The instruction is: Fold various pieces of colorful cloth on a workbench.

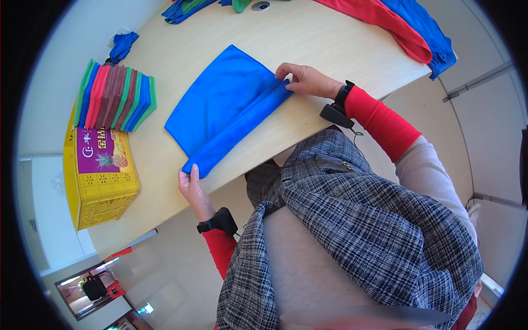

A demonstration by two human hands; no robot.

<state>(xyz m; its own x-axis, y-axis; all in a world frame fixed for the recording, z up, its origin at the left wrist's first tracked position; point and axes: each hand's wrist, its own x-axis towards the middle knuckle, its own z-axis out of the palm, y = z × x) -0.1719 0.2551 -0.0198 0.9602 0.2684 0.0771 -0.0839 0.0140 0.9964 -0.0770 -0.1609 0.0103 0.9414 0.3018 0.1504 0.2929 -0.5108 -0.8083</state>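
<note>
A blue cloth [214, 102] lies spread on the pale wooden table [165, 181], its near edge turned over into a long folded strip. At the strip's left end, my left hand [193, 190] pinches the cloth's corner between thumb and fingers. My right hand [308, 81] grips the strip's other end at the upper right, thumb and fingertips closed on the fabric. Between the hands the strip runs straight along the table's near side. Some creases show across the cloth's flat part.
At the left stands a yellow crate-like box [107, 192] with a row of folded coloured cloths [115, 98] on top. A small blue cloth bundle [123, 47] sits behind it. Red cloth [385, 25] and blue cloth [423, 33] lie at the far right edge. A round object [260, 6] is at the back.
</note>
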